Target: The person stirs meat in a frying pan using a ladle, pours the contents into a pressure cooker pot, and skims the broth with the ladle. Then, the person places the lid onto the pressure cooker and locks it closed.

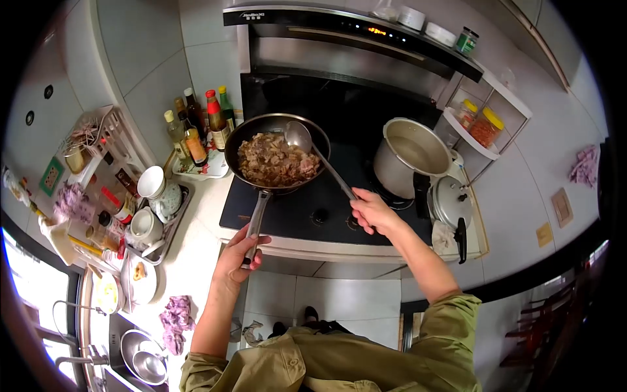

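My left hand point(238, 257) is closed around the handle of a frying pan point(262, 185) on the left side of the stove. Chopped browned meat point(271, 161) covers much of the pan's bottom. In my right hand point(373, 210) is the long handle of a metal ladle point(299, 136); its bowl rests over the far right part of the meat, inside the pan. Right of the pan, a tall metal pot point(400, 163) without its lid stands on the other burner, with cloudy liquid inside.
Several sauce bottles point(194, 142) stand on a tray left of the stove. A drying rack point(171, 225) with cups is on the left counter, near a purple cloth point(175, 321) and the sink point(117, 332). A pressure-cooker lid point(450, 201) lies right of the pot. The range hood point(353, 32) overhangs the back.
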Available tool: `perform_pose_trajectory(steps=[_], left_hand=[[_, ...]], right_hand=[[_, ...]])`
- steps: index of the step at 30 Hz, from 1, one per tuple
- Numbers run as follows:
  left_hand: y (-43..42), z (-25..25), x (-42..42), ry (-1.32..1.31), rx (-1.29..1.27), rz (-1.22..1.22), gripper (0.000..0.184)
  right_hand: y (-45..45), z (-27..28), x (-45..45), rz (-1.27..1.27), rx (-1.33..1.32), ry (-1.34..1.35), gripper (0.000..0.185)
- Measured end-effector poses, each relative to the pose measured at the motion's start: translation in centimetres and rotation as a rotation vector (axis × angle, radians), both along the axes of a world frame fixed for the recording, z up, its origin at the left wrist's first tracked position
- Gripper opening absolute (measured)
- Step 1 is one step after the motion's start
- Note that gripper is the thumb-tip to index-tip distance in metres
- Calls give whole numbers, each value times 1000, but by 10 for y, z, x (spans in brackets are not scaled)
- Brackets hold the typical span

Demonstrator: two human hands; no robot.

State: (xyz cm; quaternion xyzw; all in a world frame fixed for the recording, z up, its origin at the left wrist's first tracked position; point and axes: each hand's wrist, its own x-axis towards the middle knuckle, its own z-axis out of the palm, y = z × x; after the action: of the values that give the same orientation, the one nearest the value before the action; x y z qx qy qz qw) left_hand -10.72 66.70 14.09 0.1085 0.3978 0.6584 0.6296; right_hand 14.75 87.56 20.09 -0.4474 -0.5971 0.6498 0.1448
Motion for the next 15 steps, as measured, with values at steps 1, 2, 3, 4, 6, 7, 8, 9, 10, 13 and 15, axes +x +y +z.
perform_pose_trajectory(steps=[1,2,3,4,6,7,8,9,10,13,15], left_hand=[[0,0,0,2,7,7,48],[0,-1,1,4,15,12,48],[0,-1,1,6,18,17,48],[0,-2,2,7,24,19,47],[0,-2,2,10,31,21,45],[-2,-6,4,-44,48,47,44],[-2,-12,4,-94,67,71,43],[0,-20,5,-141,92,96,43],[2,-42,8,-96,57,120,43],[23,-90,28,66,-121,118,44],[54,-92,56,232,-234,39,43]], right_hand=[[-5,4,7,11,33,-20,57],[-9,10,14,21,68,-40,56],[-11,16,17,40,108,-52,56],[-13,21,21,59,145,-64,55],[-10,22,21,82,220,-79,55],[-5,19,17,85,259,-80,55],[0,16,11,86,301,-77,55],[4,13,1,73,404,-173,57],[7,10,-10,88,486,-247,57],[31,-31,-30,147,883,-305,52],[27,-30,-34,259,867,-389,53]])
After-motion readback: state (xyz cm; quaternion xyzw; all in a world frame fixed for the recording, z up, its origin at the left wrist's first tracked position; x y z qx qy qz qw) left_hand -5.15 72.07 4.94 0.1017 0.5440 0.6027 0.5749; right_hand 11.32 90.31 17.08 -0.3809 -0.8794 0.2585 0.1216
